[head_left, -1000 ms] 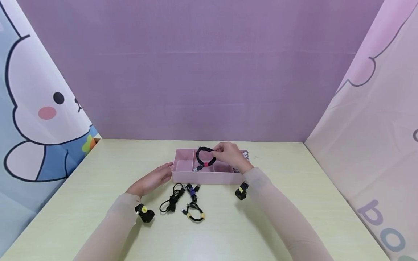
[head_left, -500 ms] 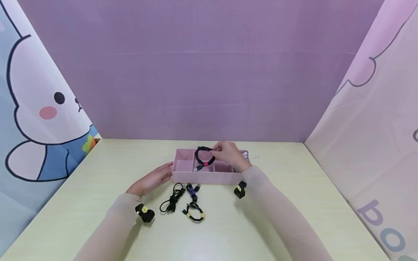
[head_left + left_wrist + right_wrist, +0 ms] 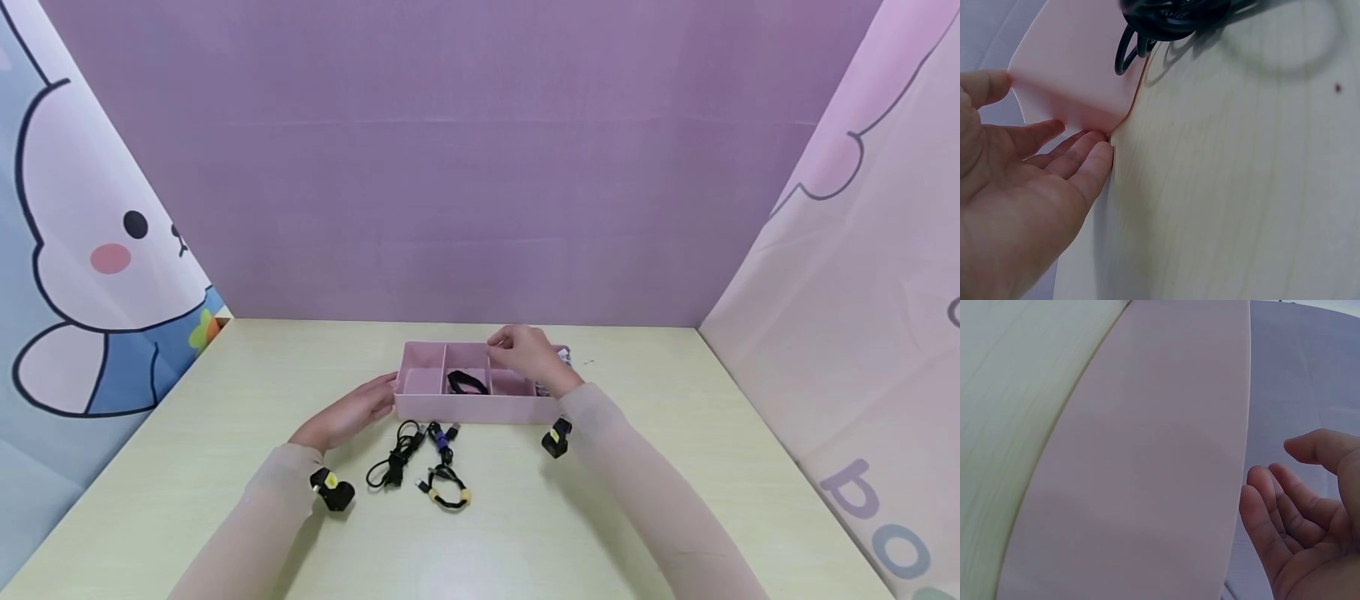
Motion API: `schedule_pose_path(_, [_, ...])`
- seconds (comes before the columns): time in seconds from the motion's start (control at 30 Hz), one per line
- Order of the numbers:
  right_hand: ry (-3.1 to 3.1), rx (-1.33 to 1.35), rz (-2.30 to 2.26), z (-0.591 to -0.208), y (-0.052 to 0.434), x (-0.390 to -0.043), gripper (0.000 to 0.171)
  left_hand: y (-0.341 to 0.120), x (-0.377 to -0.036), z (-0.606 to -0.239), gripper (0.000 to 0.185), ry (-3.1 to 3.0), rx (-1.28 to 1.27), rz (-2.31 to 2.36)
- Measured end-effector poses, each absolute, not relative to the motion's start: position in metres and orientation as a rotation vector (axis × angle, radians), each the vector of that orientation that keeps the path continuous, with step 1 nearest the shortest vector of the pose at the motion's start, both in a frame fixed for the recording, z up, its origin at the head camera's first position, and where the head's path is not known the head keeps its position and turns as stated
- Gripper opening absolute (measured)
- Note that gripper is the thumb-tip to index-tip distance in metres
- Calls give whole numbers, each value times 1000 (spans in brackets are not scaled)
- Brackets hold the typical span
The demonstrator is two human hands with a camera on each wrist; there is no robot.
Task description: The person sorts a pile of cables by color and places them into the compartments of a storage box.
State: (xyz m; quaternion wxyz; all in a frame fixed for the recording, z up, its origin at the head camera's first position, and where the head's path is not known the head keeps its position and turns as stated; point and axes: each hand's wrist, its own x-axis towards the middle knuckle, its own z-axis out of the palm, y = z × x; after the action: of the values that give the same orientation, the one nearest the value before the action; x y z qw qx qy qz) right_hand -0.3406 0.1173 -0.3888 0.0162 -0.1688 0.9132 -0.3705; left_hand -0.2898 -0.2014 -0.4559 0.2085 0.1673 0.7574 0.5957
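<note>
A pink divided box [image 3: 472, 408] stands on the table. My left hand [image 3: 358, 410] rests against its left end; the left wrist view has the thumb at the upper edge and the fingertips near the bottom corner. One coiled black cable [image 3: 467, 383] lies in the second compartment from the left, partly hidden by the front wall. Above the compartments to the right of it hovers my right hand [image 3: 525, 354]. In the right wrist view the right hand [image 3: 1310, 519] has its thumb apart from the loosely bent fingers, nothing between them.
In front of the box lie a bundled black cable [image 3: 397, 460], a cable with a purple tie [image 3: 441, 442] and a looped cable with yellow ties [image 3: 447, 502]. Patterned items [image 3: 564, 358] sit in the box's right end. A purple backdrop [image 3: 465, 167] closes off the back.
The coiled black cable with the red tie has left my right hand and dropped into the second compartment. My right hand stays nearly in place, and my left hand has not moved.
</note>
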Motion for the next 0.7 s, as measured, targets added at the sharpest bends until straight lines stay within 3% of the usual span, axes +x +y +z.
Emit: schedule_pose_path(0.7, [2816, -636, -1134, -394, 122, -328, 28, -197, -289, -454, 60, 2115, 458, 1653])
